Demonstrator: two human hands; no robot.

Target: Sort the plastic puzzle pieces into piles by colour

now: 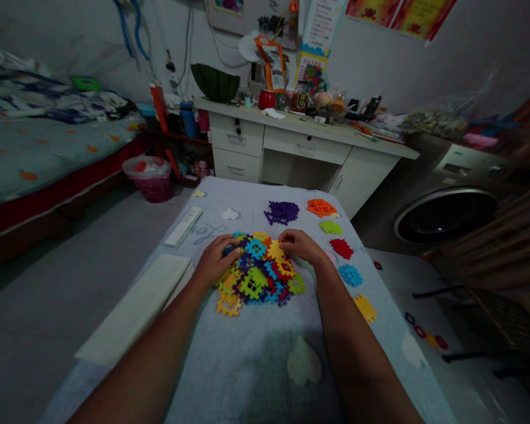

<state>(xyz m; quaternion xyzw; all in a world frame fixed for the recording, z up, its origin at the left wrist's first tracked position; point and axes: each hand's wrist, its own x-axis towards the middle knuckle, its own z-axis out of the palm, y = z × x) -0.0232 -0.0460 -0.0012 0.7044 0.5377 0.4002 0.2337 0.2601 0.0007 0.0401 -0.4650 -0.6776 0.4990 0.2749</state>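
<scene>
A mixed heap of coloured plastic interlocking tiles lies in the middle of a cloth-covered table. My left hand rests on the heap's left side, fingers curled over the tiles. My right hand lies on the heap's upper right edge, fingers bent down onto the pieces; whether either hand grips a tile is hidden. Sorted single-colour piles sit beyond and to the right: purple, orange, green, red, blue, yellow.
A white remote-like bar and a flat white box lie at the table's left edge. Beyond stand a white desk with clutter, a bed at left, a pink bin, and a washing machine at right.
</scene>
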